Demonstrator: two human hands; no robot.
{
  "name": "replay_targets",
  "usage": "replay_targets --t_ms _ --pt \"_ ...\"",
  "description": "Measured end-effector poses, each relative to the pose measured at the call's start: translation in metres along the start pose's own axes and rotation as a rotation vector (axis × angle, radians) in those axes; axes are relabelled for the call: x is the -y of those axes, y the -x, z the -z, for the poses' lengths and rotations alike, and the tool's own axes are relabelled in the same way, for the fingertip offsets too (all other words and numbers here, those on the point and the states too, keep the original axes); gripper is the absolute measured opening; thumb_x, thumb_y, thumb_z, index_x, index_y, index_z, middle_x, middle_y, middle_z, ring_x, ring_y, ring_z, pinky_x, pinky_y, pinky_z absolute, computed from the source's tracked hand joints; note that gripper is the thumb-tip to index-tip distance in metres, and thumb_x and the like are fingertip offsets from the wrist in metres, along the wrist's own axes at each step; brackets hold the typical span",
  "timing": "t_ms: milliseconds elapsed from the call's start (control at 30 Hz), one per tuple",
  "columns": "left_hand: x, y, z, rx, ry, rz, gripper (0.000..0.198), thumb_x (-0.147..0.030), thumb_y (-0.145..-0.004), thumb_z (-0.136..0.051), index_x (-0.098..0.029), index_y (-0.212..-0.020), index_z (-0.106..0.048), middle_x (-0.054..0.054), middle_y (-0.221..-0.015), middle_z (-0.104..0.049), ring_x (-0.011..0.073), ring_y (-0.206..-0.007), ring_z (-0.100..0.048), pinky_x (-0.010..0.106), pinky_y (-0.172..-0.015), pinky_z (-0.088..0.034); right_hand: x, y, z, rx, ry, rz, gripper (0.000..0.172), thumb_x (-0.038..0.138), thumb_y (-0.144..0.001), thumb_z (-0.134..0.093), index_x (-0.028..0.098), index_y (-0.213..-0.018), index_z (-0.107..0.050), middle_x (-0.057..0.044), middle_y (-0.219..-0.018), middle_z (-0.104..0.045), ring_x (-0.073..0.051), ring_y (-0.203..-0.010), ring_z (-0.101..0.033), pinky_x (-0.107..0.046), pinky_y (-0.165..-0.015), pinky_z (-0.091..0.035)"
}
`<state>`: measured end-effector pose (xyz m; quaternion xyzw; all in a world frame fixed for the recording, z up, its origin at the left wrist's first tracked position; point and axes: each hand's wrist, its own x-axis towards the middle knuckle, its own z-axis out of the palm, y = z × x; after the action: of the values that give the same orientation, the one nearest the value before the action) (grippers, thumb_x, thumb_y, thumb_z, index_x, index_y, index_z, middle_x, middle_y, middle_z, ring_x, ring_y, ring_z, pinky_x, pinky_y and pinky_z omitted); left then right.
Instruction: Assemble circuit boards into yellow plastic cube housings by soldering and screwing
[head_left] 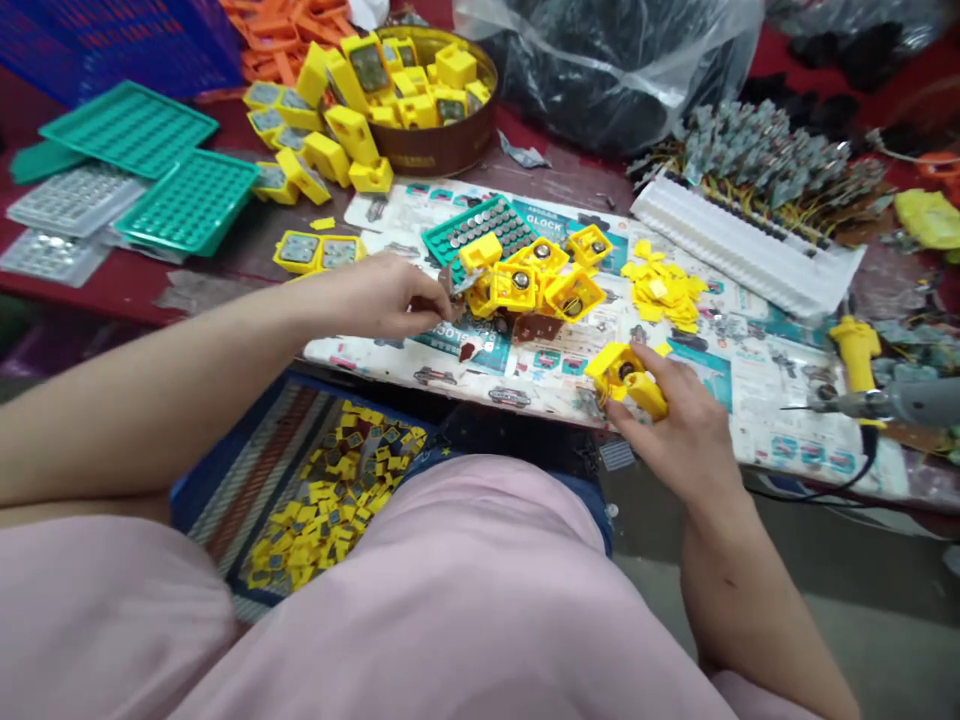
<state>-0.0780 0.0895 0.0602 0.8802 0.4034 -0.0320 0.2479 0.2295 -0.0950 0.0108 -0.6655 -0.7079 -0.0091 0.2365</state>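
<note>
My right hand [679, 420] grips a small open yellow plastic case [611, 368] at the front edge of the table; a round metal part shows inside, and a second yellow piece [646, 396] lies against the fingers. My left hand [397, 295] has its fingers curled together beside a cluster of open yellow cases [514, 287]; whatever is between the fingertips is hidden. Several of those cases hold round metal cells. Behind them sits a green tray [450, 237] with rows of silver button cells [499, 222]. Flat yellow covers [664, 290] lie piled to the right.
A round tin [442, 150] heaped with yellow cases stands at the back. Green trays [131, 128] are stacked at left. On the right are a white foam block [742, 245] with wired parts, and an electric screwdriver or soldering tool [892, 402] with its thin tip pointing left.
</note>
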Motion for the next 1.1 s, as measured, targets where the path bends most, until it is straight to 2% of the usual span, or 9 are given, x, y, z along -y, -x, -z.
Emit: replay_targets --t_ms 100,200,333,500,567,700,867,1000,1100 --pt "-0.012 0.014 -0.021 -0.256 -0.112 0.081 0.033 -0.039 -0.087 -0.051 -0.023 -0.095 -0.079 0.01 -0.099 -0.075 0.0282 -0.099 -0.066 0.041 -0.091 -0.047 0.013 0.005 0.001 -0.027 -0.025 0.02 0.051 0.035 -0.087 -0.067 0.022 -0.135 -0.056 -0.01 -0.118 -0.071 -0.024 -0.103 -0.069 -0.034 -0.084 -0.058" --pt "-0.043 0.022 -0.046 -0.35 0.255 -0.064 0.041 -0.049 -0.09 -0.053 -0.023 -0.113 -0.076 0.01 -0.121 -0.072 0.0291 -0.11 -0.064 0.043 -0.101 -0.045 0.028 0.007 0.002 -0.038 -0.072 0.098 0.052 0.038 -0.088 -0.068 0.022 -0.136 -0.053 -0.01 -0.12 -0.071 -0.021 -0.103 -0.071 -0.029 -0.084 -0.059" --pt "-0.086 0.018 -0.099 0.11 1.307 -0.212 0.048 -0.06 -0.091 -0.056 -0.025 -0.122 -0.069 0.005 -0.134 -0.067 0.0231 -0.123 -0.061 0.033 -0.103 -0.048 0.044 0.012 0.004 0.015 -0.101 0.201 0.044 0.03 -0.091 -0.064 0.024 -0.133 -0.054 -0.009 -0.124 -0.071 -0.02 -0.113 -0.069 -0.027 -0.09 -0.059" --pt "-0.098 0.013 -0.141 0.464 2.031 0.188 0.035 -0.045 -0.094 -0.059 -0.017 -0.113 -0.068 0.01 -0.108 -0.075 0.0206 -0.092 -0.073 0.03 -0.079 -0.057 0.049 0.02 0.013 -0.075 -0.253 0.15 0.028 0.031 -0.089 -0.066 0.027 -0.117 -0.064 -0.007 -0.117 -0.07 -0.019 -0.095 -0.072 -0.029 -0.073 -0.061" --pt "-0.094 0.017 -0.142 0.557 2.119 0.312 0.036 -0.042 -0.098 -0.052 -0.015 -0.118 -0.066 0.011 -0.101 -0.076 0.0207 -0.087 -0.074 0.033 -0.079 -0.058 0.051 0.022 0.019 -0.37 -0.373 0.039 0.01 0.029 -0.093 -0.057 0.028 -0.095 -0.067 -0.003 -0.091 -0.07 -0.017 -0.076 -0.07 -0.033 -0.066 -0.059" --pt "-0.092 0.024 -0.137 0.57 2.149 0.441 0.039 -0.04 -0.1 -0.046 -0.014 -0.125 -0.063 0.01 -0.095 -0.077 0.0214 -0.082 -0.075 0.033 -0.075 -0.057 0.059 0.024 0.025 -0.777 -0.543 -0.002 0.037 0.043 -0.098 -0.038 0.028 -0.078 -0.066 -0.003 -0.066 -0.06 -0.022 -0.07 -0.067 -0.042 -0.065 -0.058" --pt "-0.1 0.027 -0.141 0.551 2.088 0.307 0.033 -0.038 -0.098 -0.051 -0.015 -0.117 -0.065 0.012 -0.103 -0.076 0.0208 -0.085 -0.074 0.028 -0.068 -0.054 0.063 0.035 0.013 -0.634 -0.711 0.224 0.037 0.044 -0.099 -0.04 0.029 -0.074 -0.062 0.0 -0.058 -0.062 -0.019 -0.055 -0.064 -0.038 -0.053 -0.057" --pt "-0.107 0.029 -0.144 0.499 2.058 0.186 0.031 -0.035 -0.093 -0.062 -0.021 -0.119 -0.064 0.006 -0.095 -0.075 0.0188 -0.08 -0.072 0.025 -0.062 -0.052 0.066 0.042 0.001 -0.406 -0.525 0.274 0.057 0.051 -0.102 -0.019 0.03 -0.054 -0.043 0.002 -0.041 -0.052 -0.016 -0.04 -0.057 -0.034 -0.045 -0.057" --pt "-0.109 0.03 -0.143 0.473 2.066 0.164 0.029 -0.035 -0.088 -0.069 -0.022 -0.114 -0.066 0.001 -0.09 -0.073 0.016 -0.073 -0.071 0.024 -0.06 -0.054 0.073 0.036 -0.006 -0.462 -0.63 0.344 0.054 0.045 -0.103 -0.023 0.028 -0.053 -0.038 0.005 -0.037 -0.052 -0.012 -0.037 -0.056 -0.028 -0.044 -0.056"
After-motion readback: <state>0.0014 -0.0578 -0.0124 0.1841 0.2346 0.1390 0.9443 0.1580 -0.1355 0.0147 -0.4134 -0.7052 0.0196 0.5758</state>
